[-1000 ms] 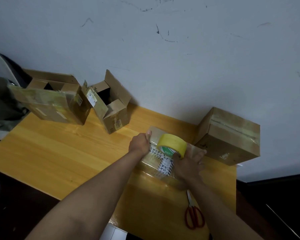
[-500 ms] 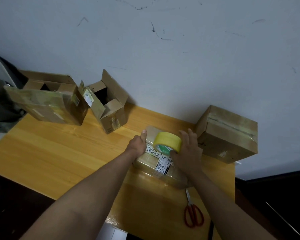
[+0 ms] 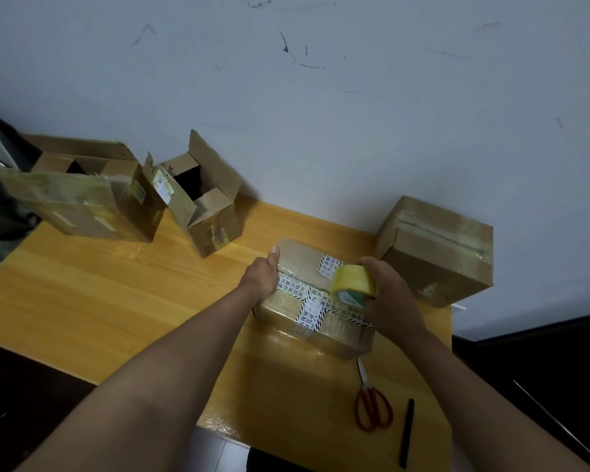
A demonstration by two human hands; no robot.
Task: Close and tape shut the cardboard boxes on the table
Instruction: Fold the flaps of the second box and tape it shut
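I've drawn the tape roll (image 3: 353, 283), gripped in my right hand (image 3: 390, 296), rightward across the closed box (image 3: 315, 301) mid-tabletop (image 3: 116, 301) while my left hand (image 3: 261, 275) presses its left end, so the seam strip looks nearly laid.

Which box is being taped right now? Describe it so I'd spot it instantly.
On the yellow wooden table, find the flat box nearest the person, under both hands, right of the two open boxes. It alone carries white printed labels with black-striped tape, and the yellow tape roll sits above it.
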